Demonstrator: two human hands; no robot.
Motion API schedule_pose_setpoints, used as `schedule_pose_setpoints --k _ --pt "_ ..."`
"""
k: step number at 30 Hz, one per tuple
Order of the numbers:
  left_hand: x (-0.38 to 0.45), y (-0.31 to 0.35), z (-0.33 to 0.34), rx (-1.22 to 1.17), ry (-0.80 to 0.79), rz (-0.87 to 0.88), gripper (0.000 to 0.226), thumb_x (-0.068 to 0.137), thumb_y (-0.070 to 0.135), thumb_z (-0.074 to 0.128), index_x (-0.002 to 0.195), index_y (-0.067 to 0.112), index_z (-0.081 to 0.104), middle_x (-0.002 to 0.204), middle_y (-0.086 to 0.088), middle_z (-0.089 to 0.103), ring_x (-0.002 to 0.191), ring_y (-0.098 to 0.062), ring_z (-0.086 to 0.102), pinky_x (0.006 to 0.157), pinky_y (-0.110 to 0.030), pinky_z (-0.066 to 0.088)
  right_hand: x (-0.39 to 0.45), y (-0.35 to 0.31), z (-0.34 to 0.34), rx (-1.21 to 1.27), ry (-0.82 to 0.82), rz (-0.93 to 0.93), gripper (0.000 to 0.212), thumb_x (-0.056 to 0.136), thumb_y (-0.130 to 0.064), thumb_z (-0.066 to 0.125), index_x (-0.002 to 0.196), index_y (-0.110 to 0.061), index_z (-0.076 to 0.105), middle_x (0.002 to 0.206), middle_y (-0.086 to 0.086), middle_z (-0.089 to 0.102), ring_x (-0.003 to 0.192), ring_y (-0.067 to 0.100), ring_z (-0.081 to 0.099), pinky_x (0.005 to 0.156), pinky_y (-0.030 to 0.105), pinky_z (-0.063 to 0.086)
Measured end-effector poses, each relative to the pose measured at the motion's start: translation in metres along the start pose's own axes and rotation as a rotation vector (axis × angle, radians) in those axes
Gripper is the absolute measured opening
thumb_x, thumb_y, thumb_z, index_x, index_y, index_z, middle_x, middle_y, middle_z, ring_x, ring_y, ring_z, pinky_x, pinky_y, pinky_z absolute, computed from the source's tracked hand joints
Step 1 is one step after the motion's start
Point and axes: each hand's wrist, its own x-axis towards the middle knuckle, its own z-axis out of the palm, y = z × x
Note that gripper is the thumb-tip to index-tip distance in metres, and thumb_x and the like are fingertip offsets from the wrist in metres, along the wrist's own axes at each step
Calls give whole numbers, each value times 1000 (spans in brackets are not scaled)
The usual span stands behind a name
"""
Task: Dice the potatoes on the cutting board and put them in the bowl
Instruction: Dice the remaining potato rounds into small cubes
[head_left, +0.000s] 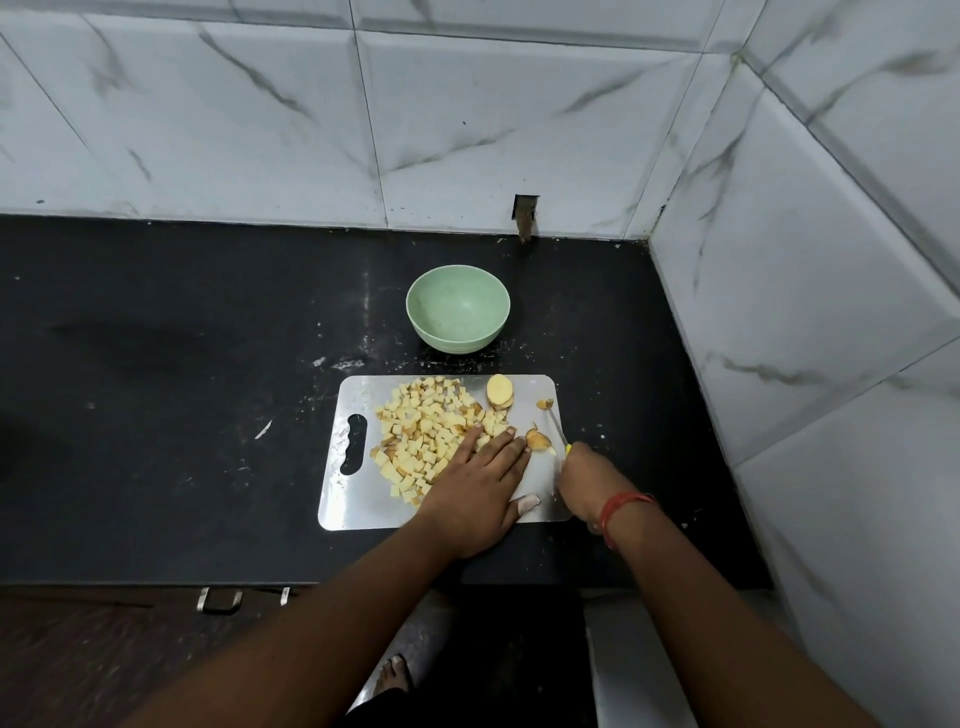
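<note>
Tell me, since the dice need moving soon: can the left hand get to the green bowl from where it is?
Probably yes. The left hand lies flat on the diced potato, and the green bowl stands just beyond the cutting board, with only the dice and a potato chunk lying low between.

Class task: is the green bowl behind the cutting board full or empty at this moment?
Empty: the green bowl shows its bare inside, and the potato cubes lie on the cutting board.
</note>
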Motion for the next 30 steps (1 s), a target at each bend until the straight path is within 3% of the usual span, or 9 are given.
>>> schedule_pose_setpoints --k 5,7,8,9,13,18,22,26,30 --pt "0 1 -1 10 -10 -2 72 107 59 20 157 10 35 162 -10 36 153 -26 24 125 -53 4 -13 2 7 48 -27 -62 37 100 -18 45 133 -2 45 118 12 62 102 26 62 86 33 46" --pt "0 1 -2 5 -12 -4 72 106 59 19 157 10 35 162 -10 37 153 -26 25 125 -53 4 -22 10 5 -301 -141 -230 35 102 -26 45 127 -5 55 110 9 62 79 23 55 84 32 40" --pt "0 1 -2 5 -16 -4 72 106 59 18 157 10 35 162 -10 36 153 -26 24 126 -53 5 -22 14 5 -265 -134 -221 33 102 -26 45 125 -4 57 111 10 62 68 21 46 80 30 38" --pt "0 1 -2 6 -20 -6 73 106 59 16 157 10 34 162 -9 35 154 -25 23 126 -54 6 -21 15 7 32 -173 -102 31 102 -23 44 124 -3 55 112 12 61 63 19 41 75 29 38" --pt "2 3 -7 -54 2 -42 71 106 57 17 155 11 39 160 -7 39 152 -23 27 127 -52 4 -9 36 5 267 -118 13 20 101 -22 39 115 -9 46 86 13 51 67 24 49 51 27 43" --pt "18 7 -18 -73 108 22 60 107 51 26 144 13 53 150 -8 49 144 -25 39 126 -51 11 -11 32 17 21 -23 -47 33 100 -14 35 132 -3 38 119 19 61 107 31 62 87 33 47" --pt "36 9 -23 -15 47 23 67 106 54 21 148 11 50 152 -8 48 147 -27 35 125 -54 14 -17 32 20 5 -18 -106 20 97 -8 38 116 -6 42 117 20 62 107 32 63 78 29 43" --pt "47 2 -21 57 -66 22 77 103 58 8 154 11 41 157 -6 43 150 -28 29 126 -54 6 -15 39 16 16 -53 -155 29 100 -12 38 125 0 45 120 21 58 110 35 58 89 35 46" --pt "52 -2 -25 91 -111 16 83 98 58 -2 157 13 34 159 -3 39 152 -28 23 125 -55 -3 -19 39 15 47 -70 -102 22 101 -15 40 119 -4 46 118 20 60 107 34 60 82 31 44"
